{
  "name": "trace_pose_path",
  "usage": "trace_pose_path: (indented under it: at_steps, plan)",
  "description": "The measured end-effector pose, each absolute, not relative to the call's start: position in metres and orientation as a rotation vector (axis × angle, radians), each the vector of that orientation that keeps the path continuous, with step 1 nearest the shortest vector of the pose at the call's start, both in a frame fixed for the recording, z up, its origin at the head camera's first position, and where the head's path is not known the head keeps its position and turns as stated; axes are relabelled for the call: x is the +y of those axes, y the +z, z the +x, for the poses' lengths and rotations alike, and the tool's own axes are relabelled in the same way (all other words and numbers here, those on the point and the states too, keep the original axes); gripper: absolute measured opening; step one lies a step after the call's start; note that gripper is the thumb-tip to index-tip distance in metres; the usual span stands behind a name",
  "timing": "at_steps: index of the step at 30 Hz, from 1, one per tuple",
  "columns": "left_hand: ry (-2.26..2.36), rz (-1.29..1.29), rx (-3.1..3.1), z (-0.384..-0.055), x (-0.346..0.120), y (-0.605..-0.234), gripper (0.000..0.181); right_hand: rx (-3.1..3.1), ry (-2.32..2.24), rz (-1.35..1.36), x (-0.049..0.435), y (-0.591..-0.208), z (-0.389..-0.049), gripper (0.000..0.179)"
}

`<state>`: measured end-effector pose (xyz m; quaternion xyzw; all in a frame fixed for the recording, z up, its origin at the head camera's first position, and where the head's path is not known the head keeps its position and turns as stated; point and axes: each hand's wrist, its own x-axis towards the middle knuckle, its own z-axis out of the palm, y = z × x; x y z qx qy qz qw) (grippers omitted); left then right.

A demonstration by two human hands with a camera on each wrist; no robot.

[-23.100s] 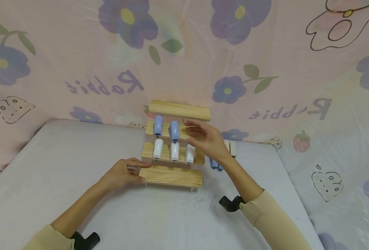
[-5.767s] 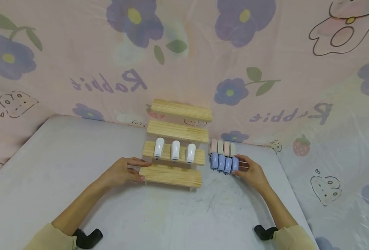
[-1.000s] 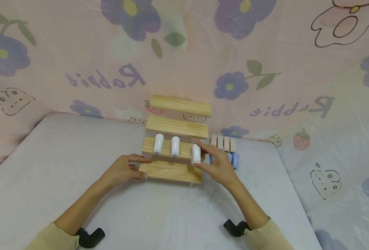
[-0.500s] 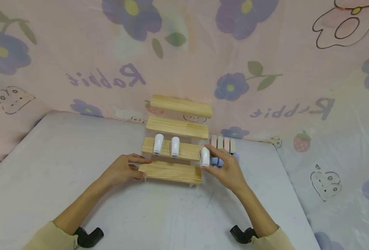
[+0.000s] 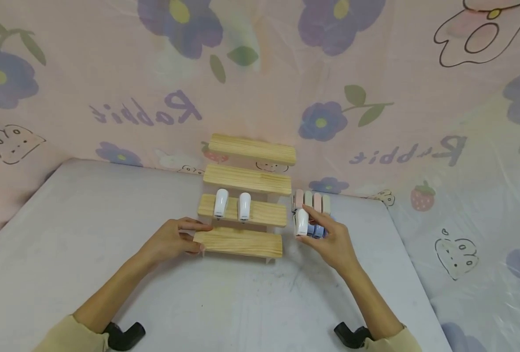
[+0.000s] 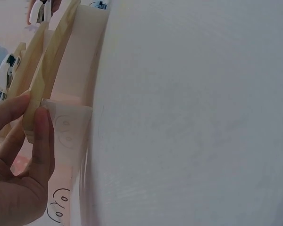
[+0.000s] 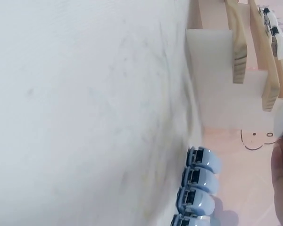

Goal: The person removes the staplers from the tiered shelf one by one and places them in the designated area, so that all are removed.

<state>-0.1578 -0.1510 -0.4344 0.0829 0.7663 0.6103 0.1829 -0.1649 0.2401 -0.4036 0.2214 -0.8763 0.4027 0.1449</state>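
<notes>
A wooden tiered rack (image 5: 242,243) stands upright at the back of the table. My left hand (image 5: 167,240) grips the left end of its lowest board, thumb and fingers pinching the wood in the left wrist view. On the second tier from the bottom stand two white mini staplers (image 5: 244,206). Right of the rack, my right hand (image 5: 332,242) pinches a third white stapler (image 5: 302,222) by its ends, in the air over a row of blue staplers (image 7: 200,180). That hand and stapler show only partly at the right wrist view's edge.
Behind the blue row is a row of pink and pale green staplers (image 5: 317,201), close to the rack's right side. A patterned curtain (image 5: 260,88) hangs behind the white table (image 5: 242,303). The rack's upper two boards (image 5: 251,148) bear nothing.
The blue staplers seen earlier on the third tier are now in the row at the right. My right hand has lifted the rightmost white stapler off the second tier and carried it right.
</notes>
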Motion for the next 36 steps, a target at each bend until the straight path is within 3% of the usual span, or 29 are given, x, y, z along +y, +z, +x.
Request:
trace_pose_path:
  at_steps: [36]
  plan:
    - [1.748, 0.233, 2.139, -0.159, -0.151, -0.439, 0.050, -2.792, 1.390, 0.288, 0.268, -0.448, -0.156, 0.066]
